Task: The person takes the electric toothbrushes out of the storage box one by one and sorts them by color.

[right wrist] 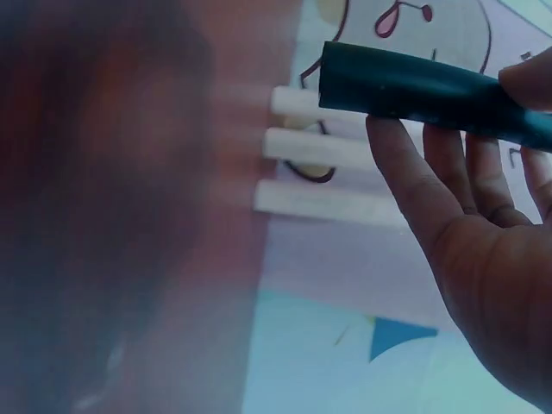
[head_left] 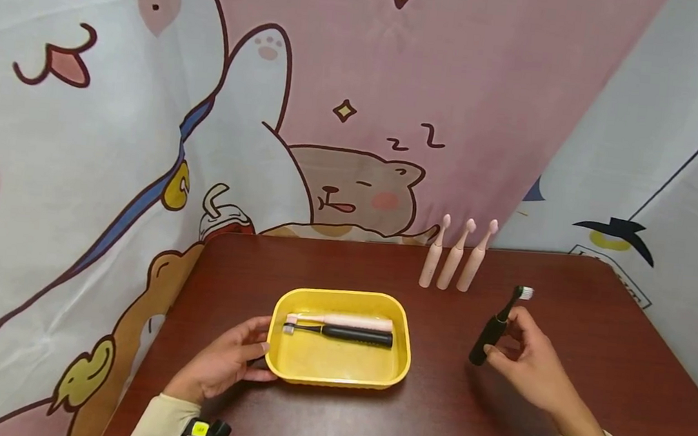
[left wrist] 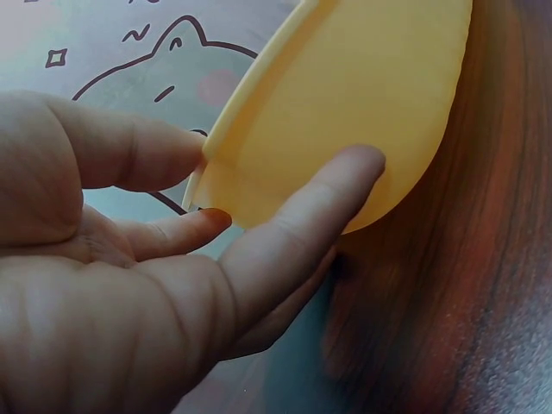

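My right hand (head_left: 524, 358) pinches a black electric toothbrush (head_left: 489, 340) by its handle, between thumb and fingers. It is tilted with its white-bristled head up. In the right wrist view the dark handle (right wrist: 405, 86) lies across my fingertips. At the left end of a yellow plastic basket (head_left: 335, 376), my left hand (head_left: 227, 356) holds its rim and side wall. The left wrist view shows fingers (left wrist: 302, 224) against the basket's wall (left wrist: 362, 103). Inside the basket lie a pink toothbrush (head_left: 358, 323) and another black toothbrush (head_left: 357, 334), side by side, heads to the left.
Three pink electric toothbrushes (head_left: 452, 265) stand upright in a row towards the back right of the dark red-brown table (head_left: 431, 419). A cartoon-printed cloth (head_left: 497, 85) hangs behind the table. Each wrist wears a small black camera, such as the left one (head_left: 205, 432).
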`<action>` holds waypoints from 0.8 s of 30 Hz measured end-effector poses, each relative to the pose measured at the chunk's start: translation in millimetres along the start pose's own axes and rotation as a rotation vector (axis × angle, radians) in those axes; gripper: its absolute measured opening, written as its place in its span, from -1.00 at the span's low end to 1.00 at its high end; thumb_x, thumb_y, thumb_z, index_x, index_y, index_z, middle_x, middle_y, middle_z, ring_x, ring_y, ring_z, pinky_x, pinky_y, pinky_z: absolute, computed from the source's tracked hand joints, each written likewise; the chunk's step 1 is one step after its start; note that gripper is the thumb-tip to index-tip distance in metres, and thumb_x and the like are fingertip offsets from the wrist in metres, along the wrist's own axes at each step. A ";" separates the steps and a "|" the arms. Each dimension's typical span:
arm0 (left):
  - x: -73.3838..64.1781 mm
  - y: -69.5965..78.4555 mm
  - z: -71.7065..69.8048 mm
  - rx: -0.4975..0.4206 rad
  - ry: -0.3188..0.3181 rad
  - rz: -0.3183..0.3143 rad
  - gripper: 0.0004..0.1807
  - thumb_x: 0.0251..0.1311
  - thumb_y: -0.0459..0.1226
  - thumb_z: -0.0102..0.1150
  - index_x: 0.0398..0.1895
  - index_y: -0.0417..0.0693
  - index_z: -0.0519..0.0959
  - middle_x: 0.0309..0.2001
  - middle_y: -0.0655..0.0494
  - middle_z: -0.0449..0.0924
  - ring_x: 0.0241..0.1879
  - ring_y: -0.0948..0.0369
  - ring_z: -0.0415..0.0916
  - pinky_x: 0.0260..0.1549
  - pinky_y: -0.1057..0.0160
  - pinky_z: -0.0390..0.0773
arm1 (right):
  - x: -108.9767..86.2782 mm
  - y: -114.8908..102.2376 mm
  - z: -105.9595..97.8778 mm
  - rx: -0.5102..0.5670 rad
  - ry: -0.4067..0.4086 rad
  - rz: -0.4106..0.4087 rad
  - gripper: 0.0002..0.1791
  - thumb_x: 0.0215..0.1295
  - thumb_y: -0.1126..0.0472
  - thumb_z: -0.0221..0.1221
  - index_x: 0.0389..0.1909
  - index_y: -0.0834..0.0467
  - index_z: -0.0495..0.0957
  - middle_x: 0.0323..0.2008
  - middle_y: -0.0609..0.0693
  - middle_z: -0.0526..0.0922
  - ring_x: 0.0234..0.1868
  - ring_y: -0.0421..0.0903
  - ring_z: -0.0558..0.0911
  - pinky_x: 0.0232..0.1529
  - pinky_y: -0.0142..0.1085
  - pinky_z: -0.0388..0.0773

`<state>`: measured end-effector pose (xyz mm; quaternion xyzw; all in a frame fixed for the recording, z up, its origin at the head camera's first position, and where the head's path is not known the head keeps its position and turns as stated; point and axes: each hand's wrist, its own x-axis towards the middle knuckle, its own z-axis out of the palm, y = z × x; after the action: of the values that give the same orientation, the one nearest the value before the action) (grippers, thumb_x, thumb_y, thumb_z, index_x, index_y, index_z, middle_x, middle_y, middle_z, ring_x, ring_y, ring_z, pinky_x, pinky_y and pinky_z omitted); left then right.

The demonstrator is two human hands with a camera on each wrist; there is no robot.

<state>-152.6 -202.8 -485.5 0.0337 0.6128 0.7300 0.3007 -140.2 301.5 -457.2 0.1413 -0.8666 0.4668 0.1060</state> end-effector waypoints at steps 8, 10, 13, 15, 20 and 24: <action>-0.6 -0.6 -1.2 -0.005 -0.003 -0.006 -0.37 0.50 -0.39 -0.16 0.55 -0.15 -0.08 0.45 -0.40 0.02 0.25 -0.14 0.45 0.00 -0.15 0.62 | -14.1 18.2 -10.1 -0.064 0.066 0.051 -0.50 0.05 0.53 0.35 -0.05 0.20 0.36 -0.18 0.05 0.61 -0.16 -0.36 0.65 -0.27 -0.49 0.65; -0.6 -0.8 -1.3 -0.003 -0.005 -0.006 -0.37 0.50 -0.39 -0.16 0.55 -0.15 -0.08 0.44 -0.40 0.03 0.25 -0.14 0.45 0.00 -0.15 0.62 | -16.7 21.5 -11.9 -0.067 0.073 0.066 -0.49 0.06 0.52 0.35 -0.02 0.20 0.36 -0.18 0.05 0.61 -0.17 -0.38 0.65 -0.30 -0.48 0.65; -0.1 -1.2 -1.3 -0.002 -0.012 -0.002 -0.36 0.50 -0.38 -0.15 0.55 -0.16 -0.09 0.44 -0.42 0.02 0.24 -0.14 0.46 0.01 -0.16 0.61 | -19.8 27.9 -14.0 -0.067 0.081 0.071 -0.47 0.06 0.52 0.35 0.02 0.23 0.35 -0.18 0.05 0.60 -0.15 -0.42 0.63 -0.30 -0.47 0.66; 0.1 -1.1 -1.0 -0.002 -0.011 -0.001 -0.36 0.50 -0.38 -0.15 0.55 -0.16 -0.09 0.43 -0.42 0.03 0.23 -0.14 0.46 0.01 -0.16 0.61 | -21.5 32.9 -15.4 -0.063 0.091 0.074 -0.46 0.07 0.53 0.35 0.04 0.24 0.34 -0.17 0.04 0.60 -0.14 -0.44 0.61 -0.30 -0.47 0.66; -0.3 -1.0 -0.1 -0.008 0.001 -0.006 -0.36 0.49 -0.38 -0.13 0.55 -0.16 -0.08 0.43 -0.41 0.03 0.23 -0.13 0.47 0.01 -0.17 0.61 | -25.3 44.5 -21.9 -0.073 0.119 0.098 -0.45 0.08 0.52 0.35 0.05 0.24 0.33 -0.17 -0.06 0.60 -0.14 -0.46 0.59 -0.32 -0.51 0.64; -1.1 -0.5 0.2 -0.015 0.014 -0.013 -0.37 0.49 -0.39 -0.13 0.54 -0.16 -0.06 0.44 -0.40 0.02 0.24 -0.14 0.46 -0.01 -0.15 0.63 | -28.3 52.5 -28.3 -0.102 0.131 0.116 -0.47 0.08 0.51 0.35 0.03 0.24 0.33 -0.18 -0.13 0.59 -0.15 -0.48 0.59 -0.31 -0.55 0.60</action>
<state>-151.4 -203.2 -485.5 0.0224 0.6096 0.7329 0.3012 -130.3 356.9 -491.7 0.0545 -0.8871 0.4358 0.1420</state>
